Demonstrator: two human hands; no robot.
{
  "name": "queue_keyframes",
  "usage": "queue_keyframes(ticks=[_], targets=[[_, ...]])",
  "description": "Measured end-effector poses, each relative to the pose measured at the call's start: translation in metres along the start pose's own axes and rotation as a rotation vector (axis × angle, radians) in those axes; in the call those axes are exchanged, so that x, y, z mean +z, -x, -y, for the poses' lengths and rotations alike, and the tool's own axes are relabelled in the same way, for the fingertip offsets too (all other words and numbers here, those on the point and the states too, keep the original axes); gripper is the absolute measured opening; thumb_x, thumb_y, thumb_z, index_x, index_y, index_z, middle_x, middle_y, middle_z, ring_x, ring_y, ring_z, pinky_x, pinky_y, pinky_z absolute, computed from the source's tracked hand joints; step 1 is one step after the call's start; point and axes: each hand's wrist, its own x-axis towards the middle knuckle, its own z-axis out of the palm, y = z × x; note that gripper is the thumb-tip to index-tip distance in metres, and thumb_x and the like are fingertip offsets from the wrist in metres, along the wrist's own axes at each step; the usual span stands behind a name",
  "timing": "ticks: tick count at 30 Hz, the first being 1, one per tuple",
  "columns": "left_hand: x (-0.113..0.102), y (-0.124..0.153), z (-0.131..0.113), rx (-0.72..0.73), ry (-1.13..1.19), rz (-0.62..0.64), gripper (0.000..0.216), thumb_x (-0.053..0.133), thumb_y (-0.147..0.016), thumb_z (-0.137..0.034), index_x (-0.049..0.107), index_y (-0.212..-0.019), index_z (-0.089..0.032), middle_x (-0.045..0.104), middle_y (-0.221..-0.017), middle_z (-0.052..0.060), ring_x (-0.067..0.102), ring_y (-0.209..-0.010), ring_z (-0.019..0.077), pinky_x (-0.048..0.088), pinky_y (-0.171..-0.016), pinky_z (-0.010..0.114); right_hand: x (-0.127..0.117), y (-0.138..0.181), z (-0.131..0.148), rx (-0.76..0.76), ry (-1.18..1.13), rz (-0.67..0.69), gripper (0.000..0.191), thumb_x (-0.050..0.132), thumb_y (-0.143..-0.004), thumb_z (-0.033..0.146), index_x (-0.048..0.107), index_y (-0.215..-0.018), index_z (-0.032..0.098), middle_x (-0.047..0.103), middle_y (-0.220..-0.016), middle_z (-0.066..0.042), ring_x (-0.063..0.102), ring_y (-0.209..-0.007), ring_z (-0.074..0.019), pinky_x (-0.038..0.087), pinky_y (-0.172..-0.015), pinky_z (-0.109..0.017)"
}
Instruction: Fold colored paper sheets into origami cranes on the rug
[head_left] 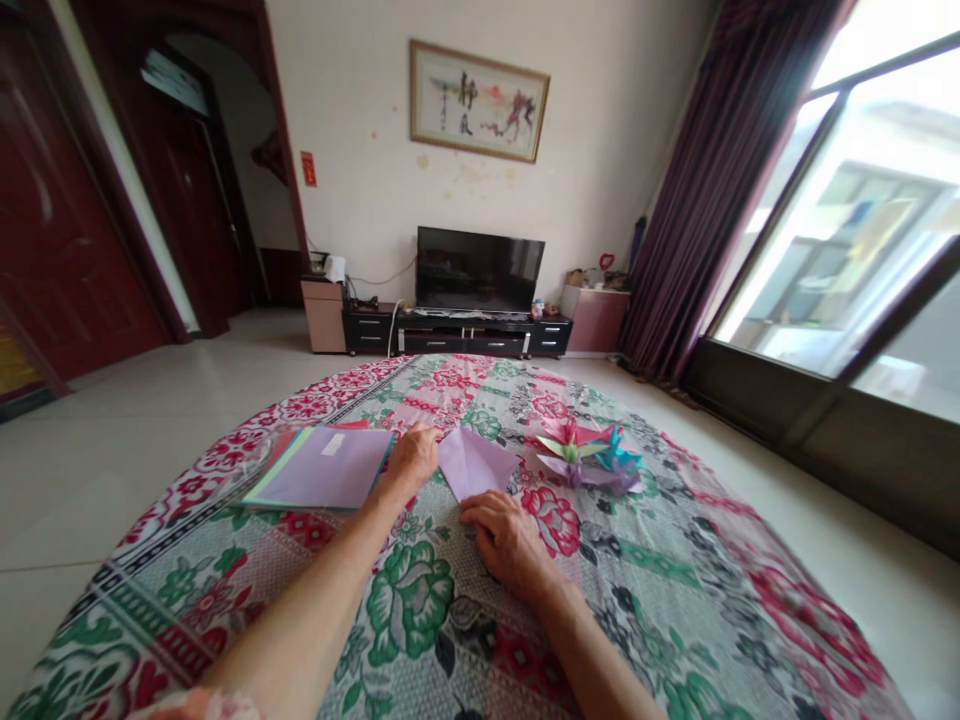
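Lilac paper (478,462), left hand (414,458) pinching one corner; right hand (510,540) curled at another, grip unclear

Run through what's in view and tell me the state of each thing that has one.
Tablecloth: spread out
Purple sheet: creased, lying on the tablecloth
Left hand: at the sheet's left corner
Right hand: fingers at its near edge
Paper stack: flat, edges offset
Paper figures: folded, clustered together
Television: screen dark
Curtain: drawn aside
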Motion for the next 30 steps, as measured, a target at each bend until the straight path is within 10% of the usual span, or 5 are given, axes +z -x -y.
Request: queue_keyframes(ticks=[7, 17, 30], targets=[[-0.007, 0.031, -0.032, 0.130, -0.080, 0.125, 0.024, 0.043, -0.083, -0.025, 0.066, -0.083, -0.018, 0.062, -0.089, 0.008, 0.057, -0.087, 0.0190, 0.044, -0.082, 0.030, 0.004, 0.001, 0.000, 0.038, 0.054, -0.012, 0.027, 0.047, -0.078, 0.007, 0.062, -0.095, 0.021, 0.063, -0.103, -0.004, 0.054, -0.097, -0.0164, 0.038, -0.090, -0.032], [-0.001, 0.038, -0.016, 0.344, -0.011, 0.172, 0.022, 0.045, -0.083, -0.019, 0.067, -0.090, -0.017, 0.062, -0.104, 0.008, 0.055, -0.099, 0.0181, 0.040, -0.093, 0.031, 0.003, -0.006, 0.032, -0.028, -0.023, 0.097, 0.032, 0.044, -0.075, 0.007, 0.060, -0.099, 0.020, 0.065, -0.097, -0.004, 0.057, -0.091, -0.0144, 0.041, -0.084, -0.025], [0.014, 0.038, 0.002, 0.415, 0.154, 0.089, 0.024, 0.046, -0.086, -0.022, 0.065, -0.100, -0.019, 0.060, -0.114, 0.006, 0.057, -0.101, 0.0154, 0.044, -0.092, 0.027, -0.026, -0.003, -0.020, 0.106, 0.347, 0.141, 0.059, 0.044, -0.063, 0.006, 0.054, -0.117, 0.026, 0.050, -0.131, -0.004, 0.032, -0.125, -0.0247, 0.014, -0.100, -0.051]])
